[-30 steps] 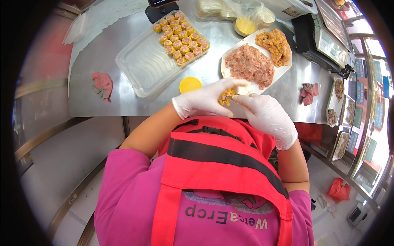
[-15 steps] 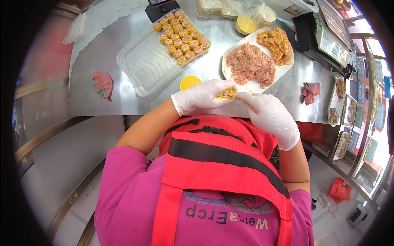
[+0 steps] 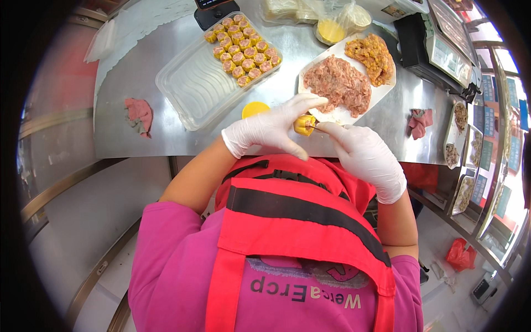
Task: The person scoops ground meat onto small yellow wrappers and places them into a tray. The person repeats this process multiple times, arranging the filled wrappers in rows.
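Observation:
Both of my hands wear white gloves. My left hand (image 3: pixel 268 128) is open, its thumb and fingers spread around a yellow-wrapped siu mai (image 3: pixel 303 125). Pinched in my right hand (image 3: pixel 369 157) is a thin metal tool, mostly hidden by the fingers; its tip meets the siu mai's right side. Just beyond my left wrist lies a round yellow wrapper (image 3: pixel 255 109). A white plate (image 3: pixel 303 83) ahead of my hands carries pink minced meat (image 3: pixel 338 87) and an orange-yellow mixture (image 3: pixel 371 58). Several finished siu mai (image 3: pixel 243 51) stand in the far part of a clear plastic tray (image 3: pixel 185 91).
Bagged yellow wrappers (image 3: pixel 332 32) sit at the back of the steel table (image 3: pixel 171 144). A weighing scale (image 3: pixel 451 61) stands at the far right. Pink cloths lie left (image 3: pixel 138 116) and right (image 3: pixel 420 124). A phone on a black stand (image 3: pixel 217 15) is behind the tray.
My left hand has loosened from the siu mai, its fingers spreading apart. The siu mai now shows as an upright yellow cup beside the tool. My right hand has barely moved.

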`<action>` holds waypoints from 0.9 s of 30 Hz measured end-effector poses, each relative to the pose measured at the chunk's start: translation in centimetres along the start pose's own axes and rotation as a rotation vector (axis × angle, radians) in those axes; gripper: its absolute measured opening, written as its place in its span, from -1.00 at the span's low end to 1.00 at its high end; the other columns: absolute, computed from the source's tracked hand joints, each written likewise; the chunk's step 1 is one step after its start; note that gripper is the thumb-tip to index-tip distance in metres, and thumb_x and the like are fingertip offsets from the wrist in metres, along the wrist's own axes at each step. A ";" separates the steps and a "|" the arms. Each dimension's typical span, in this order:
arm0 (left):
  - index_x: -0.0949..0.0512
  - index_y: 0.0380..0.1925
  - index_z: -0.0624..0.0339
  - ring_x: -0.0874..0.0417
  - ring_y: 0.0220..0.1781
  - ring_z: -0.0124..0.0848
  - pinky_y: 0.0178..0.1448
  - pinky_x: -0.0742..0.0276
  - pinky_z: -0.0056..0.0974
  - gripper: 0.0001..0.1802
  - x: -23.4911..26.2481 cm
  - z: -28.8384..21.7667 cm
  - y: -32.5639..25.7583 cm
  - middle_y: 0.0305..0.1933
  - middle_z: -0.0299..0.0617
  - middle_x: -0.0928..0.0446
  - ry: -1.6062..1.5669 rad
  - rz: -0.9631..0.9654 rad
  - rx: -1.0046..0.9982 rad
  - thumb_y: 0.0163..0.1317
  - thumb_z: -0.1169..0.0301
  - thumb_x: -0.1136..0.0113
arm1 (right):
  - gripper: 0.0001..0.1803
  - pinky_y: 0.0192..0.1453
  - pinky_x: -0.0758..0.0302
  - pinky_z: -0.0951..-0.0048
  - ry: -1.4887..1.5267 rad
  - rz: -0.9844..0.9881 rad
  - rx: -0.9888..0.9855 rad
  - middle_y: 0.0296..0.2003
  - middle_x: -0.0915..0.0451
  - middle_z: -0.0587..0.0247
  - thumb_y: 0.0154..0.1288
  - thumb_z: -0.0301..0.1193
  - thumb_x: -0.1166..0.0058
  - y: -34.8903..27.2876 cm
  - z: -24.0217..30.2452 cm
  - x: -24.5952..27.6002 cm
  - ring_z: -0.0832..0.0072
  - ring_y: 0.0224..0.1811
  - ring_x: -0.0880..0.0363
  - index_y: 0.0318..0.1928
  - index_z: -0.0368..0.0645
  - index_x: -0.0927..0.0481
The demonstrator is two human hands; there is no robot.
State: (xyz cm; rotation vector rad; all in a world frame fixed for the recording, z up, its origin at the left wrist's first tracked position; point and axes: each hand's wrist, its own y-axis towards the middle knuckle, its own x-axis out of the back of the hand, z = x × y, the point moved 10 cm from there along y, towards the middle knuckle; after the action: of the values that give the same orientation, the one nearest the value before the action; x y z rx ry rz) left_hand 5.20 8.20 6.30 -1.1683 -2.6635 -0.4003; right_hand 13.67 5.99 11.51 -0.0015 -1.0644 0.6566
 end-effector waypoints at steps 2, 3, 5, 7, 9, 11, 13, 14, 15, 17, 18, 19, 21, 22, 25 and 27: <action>-0.17 0.33 0.19 -0.38 0.27 -0.10 0.35 -0.28 -0.19 -0.01 0.2 1.1 -0.7 0.21 0.06 -0.34 0.213 0.038 0.036 -0.15 0.33 -0.47 | -0.61 -0.29 -0.48 0.07 0.030 -0.037 0.043 -0.46 -0.57 -0.08 0.17 -0.50 0.10 -0.1 -0.3 -0.1 0.00 -0.36 -0.58 0.05 -0.10 -0.49; -0.35 0.17 0.15 -0.49 0.12 -0.07 0.19 -0.42 -0.18 -0.25 0.2 1.7 -0.5 0.05 0.03 -0.46 0.205 -0.005 0.084 -0.09 0.35 -0.41 | -0.61 -0.29 -0.48 0.07 0.028 -0.027 0.041 -0.46 -0.57 -0.08 0.17 -0.51 0.10 0.0 -0.2 -0.1 0.00 -0.36 -0.58 0.05 -0.10 -0.49; -0.43 -0.02 0.14 -0.55 -0.05 -0.05 0.03 -0.48 -0.16 -0.47 -0.6 2.5 -0.1 -0.12 0.01 -0.51 0.270 0.050 0.173 -0.05 0.36 -0.35 | -0.60 -0.30 -0.48 0.07 0.023 -0.008 0.035 -0.46 -0.57 -0.08 0.16 -0.52 0.11 0.3 0.1 -0.2 0.00 -0.36 -0.58 0.05 -0.10 -0.48; -0.47 -0.20 0.15 -0.57 -0.20 -0.03 -0.11 -0.50 -0.14 -0.65 -1.0 2.5 0.1 -0.28 0.00 -0.53 0.288 0.076 0.183 -0.01 0.37 -0.30 | -0.61 -0.30 -0.48 0.07 0.019 -0.025 0.055 -0.47 -0.56 -0.08 0.17 -0.52 0.11 0.2 0.5 0.1 0.00 -0.37 -0.58 0.05 -0.10 -0.48; -0.45 -0.36 0.18 -0.56 -0.33 -0.01 -0.23 -0.48 -0.11 -0.78 -1.0 2.0 0.2 -0.41 -0.01 -0.51 0.266 0.066 0.122 0.03 0.37 -0.26 | -0.63 -0.29 -0.49 0.08 0.005 -0.023 0.054 -0.45 -0.58 -0.06 0.19 -0.52 0.11 0.1 0.7 0.1 0.02 -0.37 -0.58 0.03 -0.08 -0.50; -0.47 -0.37 0.20 -0.57 -0.31 -0.01 -0.22 -0.48 -0.12 -0.77 -1.7 2.4 0.3 -0.41 0.01 -0.52 0.176 0.152 0.142 0.01 0.36 -0.26 | -0.67 -0.27 -0.51 0.12 -0.020 -0.002 0.036 -0.41 -0.60 -0.03 0.23 -0.51 0.11 0.0 0.8 0.0 0.04 -0.35 -0.60 0.00 -0.05 -0.54; -0.48 -0.37 0.21 -0.58 -0.31 0.00 -0.22 -0.49 -0.13 -0.77 -2.0 2.7 0.4 -0.41 0.02 -0.53 0.129 0.209 0.172 0.00 0.36 -0.26 | -0.66 -0.27 -0.51 0.12 -0.046 0.005 0.031 -0.42 -0.61 -0.02 0.23 -0.51 0.11 0.1 0.9 0.1 0.04 -0.36 -0.60 0.00 -0.05 -0.54; -0.48 -0.37 0.21 -0.59 -0.30 -0.01 -0.23 -0.49 -0.13 -0.76 -2.1 2.9 0.5 -0.41 0.02 -0.53 0.125 0.224 0.194 -0.01 0.36 -0.26 | -0.66 -0.27 -0.51 0.12 -0.059 0.009 0.029 -0.42 -0.61 -0.02 0.23 -0.51 0.12 0.1 1.0 0.1 0.05 -0.36 -0.60 0.00 -0.05 -0.54; -0.49 -0.36 0.22 -0.59 -0.30 -0.01 -0.23 -0.49 -0.14 -0.76 -2.2 3.0 0.5 -0.41 0.02 -0.54 0.119 0.242 0.215 -0.02 0.36 -0.25 | -0.66 -0.27 -0.51 0.12 -0.084 0.034 0.023 -0.42 -0.60 -0.02 0.22 -0.50 0.12 0.2 1.0 -0.2 0.05 -0.36 -0.60 0.00 -0.06 -0.54; -0.50 -0.35 0.24 -0.60 -0.30 -0.02 -0.23 -0.49 -0.14 -0.75 -2.2 2.8 0.8 -0.41 0.03 -0.55 0.174 0.237 0.275 -0.03 0.36 -0.24 | -0.66 -0.27 -0.51 0.12 -0.133 0.085 0.011 -0.44 -0.60 -0.03 0.22 -0.49 0.12 0.3 0.9 -0.7 0.06 -0.37 -0.60 0.00 -0.06 -0.54; -0.50 -0.35 0.25 -0.60 -0.30 -0.03 -0.23 -0.49 -0.14 -0.74 -2.3 2.8 0.9 -0.41 0.03 -0.55 0.201 0.234 0.306 -0.04 0.35 -0.24 | -0.73 -0.31 -0.50 0.11 -0.131 0.054 0.041 -0.47 -0.58 -0.04 0.20 -0.48 0.09 0.3 1.2 -0.5 0.04 -0.39 -0.59 -0.07 -0.11 -0.51; -0.50 -0.35 0.26 -0.61 -0.30 -0.02 -0.23 -0.50 -0.14 -0.74 -2.5 2.9 0.9 -0.41 0.03 -0.55 0.244 0.208 0.292 -0.04 0.36 -0.24 | -0.79 -0.34 -0.49 0.09 -0.129 0.024 0.070 -0.51 -0.56 -0.05 0.19 -0.46 0.05 0.4 1.5 -0.4 0.03 -0.41 -0.59 -0.14 -0.15 -0.48; -0.50 -0.35 0.28 -0.61 -0.31 -0.02 -0.23 -0.50 -0.13 -0.74 -2.8 3.3 0.9 -0.40 0.05 -0.56 0.329 0.157 0.260 -0.04 0.36 -0.23 | -0.83 -0.37 -0.48 0.07 -0.128 -0.002 0.088 -0.55 -0.54 -0.06 0.18 -0.44 0.01 0.3 1.7 -0.3 0.02 -0.44 -0.58 -0.21 -0.19 -0.45; -0.50 -0.35 0.28 -0.61 -0.30 -0.01 -0.23 -0.50 -0.13 -0.74 -2.6 3.3 0.8 -0.40 0.05 -0.56 0.267 0.139 0.270 -0.04 0.37 -0.22 | -0.84 -0.38 -0.48 0.07 -0.129 0.001 0.077 -0.55 -0.54 -0.05 0.17 -0.44 0.01 0.4 1.7 -0.3 0.02 -0.44 -0.58 -0.22 -0.19 -0.45; -0.50 -0.35 0.28 -0.60 -0.29 0.01 -0.22 -0.50 -0.11 -0.75 -2.3 3.2 0.6 -0.39 0.07 -0.55 0.168 0.116 0.273 -0.04 0.39 -0.21 | -0.83 -0.39 -0.48 0.08 -0.183 0.032 0.070 -0.55 -0.54 -0.04 0.17 -0.44 0.01 0.5 1.8 -0.5 0.04 -0.44 -0.59 -0.21 -0.19 -0.45; -0.50 -0.34 0.27 -0.59 -0.28 0.04 -0.22 -0.50 -0.10 -0.76 -2.7 3.6 0.7 -0.39 0.09 -0.55 0.218 0.150 0.233 -0.04 0.41 -0.20 | -0.79 -0.37 -0.49 0.09 -0.219 0.057 0.056 -0.53 -0.56 -0.02 0.19 -0.45 0.05 0.6 1.8 -0.6 0.05 -0.44 -0.59 -0.14 -0.15 -0.48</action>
State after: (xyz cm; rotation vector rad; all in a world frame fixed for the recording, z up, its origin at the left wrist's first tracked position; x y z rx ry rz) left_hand 7.23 7.96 2.26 -1.1693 -2.3446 -0.1747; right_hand 11.73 5.63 11.76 0.0914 -1.2600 0.7502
